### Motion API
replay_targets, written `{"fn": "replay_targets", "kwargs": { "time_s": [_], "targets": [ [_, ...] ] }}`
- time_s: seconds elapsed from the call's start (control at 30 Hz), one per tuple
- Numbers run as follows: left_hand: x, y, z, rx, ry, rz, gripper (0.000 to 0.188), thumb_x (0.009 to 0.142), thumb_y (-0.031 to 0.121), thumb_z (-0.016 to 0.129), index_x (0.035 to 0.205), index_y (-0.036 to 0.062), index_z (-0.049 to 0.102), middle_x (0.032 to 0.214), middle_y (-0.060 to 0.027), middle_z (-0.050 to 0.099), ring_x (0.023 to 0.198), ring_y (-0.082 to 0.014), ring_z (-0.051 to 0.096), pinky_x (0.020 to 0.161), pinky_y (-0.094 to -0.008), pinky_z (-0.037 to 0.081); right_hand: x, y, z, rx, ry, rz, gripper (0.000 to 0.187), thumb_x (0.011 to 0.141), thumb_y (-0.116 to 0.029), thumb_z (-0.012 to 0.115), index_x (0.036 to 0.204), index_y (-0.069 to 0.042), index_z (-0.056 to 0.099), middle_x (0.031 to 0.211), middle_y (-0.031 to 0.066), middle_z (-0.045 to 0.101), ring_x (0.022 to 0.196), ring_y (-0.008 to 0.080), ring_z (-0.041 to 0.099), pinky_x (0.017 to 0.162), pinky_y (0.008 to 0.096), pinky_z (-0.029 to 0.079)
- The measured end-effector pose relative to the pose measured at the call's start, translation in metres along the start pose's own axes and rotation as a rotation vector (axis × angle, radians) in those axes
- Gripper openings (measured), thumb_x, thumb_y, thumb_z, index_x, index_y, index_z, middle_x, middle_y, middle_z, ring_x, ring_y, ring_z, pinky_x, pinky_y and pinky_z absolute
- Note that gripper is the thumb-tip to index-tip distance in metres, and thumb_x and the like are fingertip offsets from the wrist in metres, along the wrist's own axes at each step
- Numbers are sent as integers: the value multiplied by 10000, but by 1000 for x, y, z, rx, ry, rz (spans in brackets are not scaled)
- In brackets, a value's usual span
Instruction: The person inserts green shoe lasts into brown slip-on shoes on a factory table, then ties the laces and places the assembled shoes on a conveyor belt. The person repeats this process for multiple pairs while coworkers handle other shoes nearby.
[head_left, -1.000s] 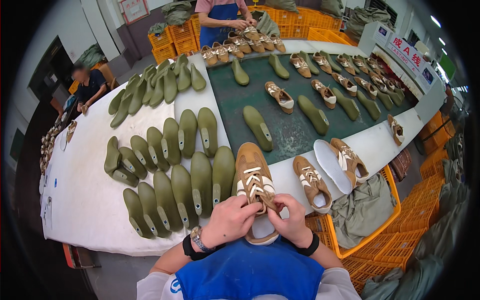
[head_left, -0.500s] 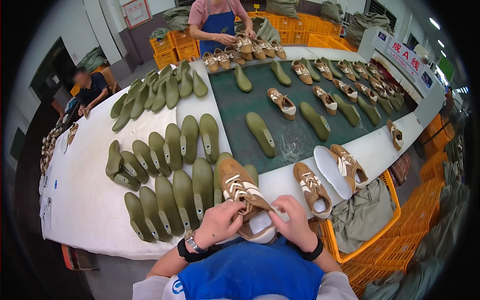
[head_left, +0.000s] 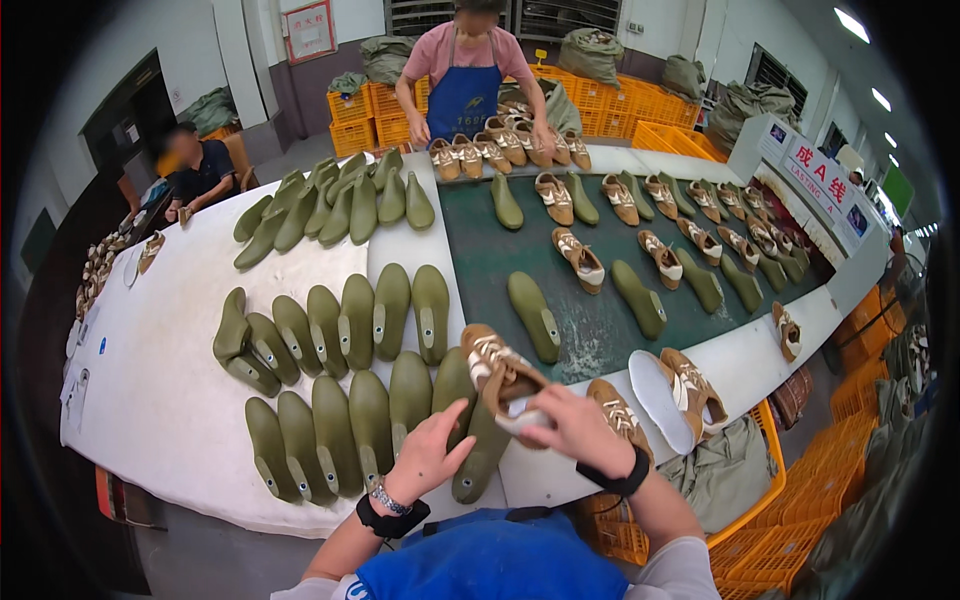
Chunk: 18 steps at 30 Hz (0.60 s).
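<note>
My right hand grips a brown and white lace-up sneaker by its heel, toe pointing away and to the left. The sneaker is held over the front row of olive-green shoe lasts. Off the shoe, my left hand is open, thumb and fingers spread, above the near lasts. One last lies just right of that hand, partly under the sneaker. Another brown sneaker lies beyond my right hand, which partly covers it. Beside it, a white insole-shaped sheet leans against one more sneaker.
On the white table stand several rows of green lasts. A green conveyor belt carries lasts and sneakers. Across it, a person in a blue apron handles shoes. An orange crate with grey-green cloth stands at right.
My left hand has let go of the sneaker and moved left. My right hand has carried the shoe forward, off my lap side. The view has tilted up; belt items have shifted along.
</note>
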<state>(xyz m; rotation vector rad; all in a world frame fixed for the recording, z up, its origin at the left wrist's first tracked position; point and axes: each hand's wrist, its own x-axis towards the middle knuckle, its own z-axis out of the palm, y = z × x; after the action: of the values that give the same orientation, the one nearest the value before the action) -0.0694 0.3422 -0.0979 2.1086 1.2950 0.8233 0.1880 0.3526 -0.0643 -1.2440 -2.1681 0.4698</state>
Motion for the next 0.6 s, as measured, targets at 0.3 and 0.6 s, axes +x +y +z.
{"fn": "replay_targets", "kwargs": {
  "time_s": [0.3, 0.6],
  "targets": [
    [-22, -80, 60, 314, -32, 25, 531, 704, 182, 751, 1189, 75, 564, 1390, -258, 356, 1227, -439, 415, 999, -474, 407, 173, 152, 68, -290, -240, 267, 330, 764, -292, 728, 1018, -100, 640, 1019, 159, 616, 912, 360, 633, 825, 438, 502],
    [-19, -78, 46, 139, -125, -44, 562, 740, 163, 706, 1264, 89, 516, 1431, -223, 332, 1252, -410, 399, 1021, -447, 399, 234, 260, 161, 126, -149, 237, 636, 741, -116, 695, 1332, -78, 462, 1220, 208, 549, 1161, 374, 515, 1002, 406, 422]
  ]
}}
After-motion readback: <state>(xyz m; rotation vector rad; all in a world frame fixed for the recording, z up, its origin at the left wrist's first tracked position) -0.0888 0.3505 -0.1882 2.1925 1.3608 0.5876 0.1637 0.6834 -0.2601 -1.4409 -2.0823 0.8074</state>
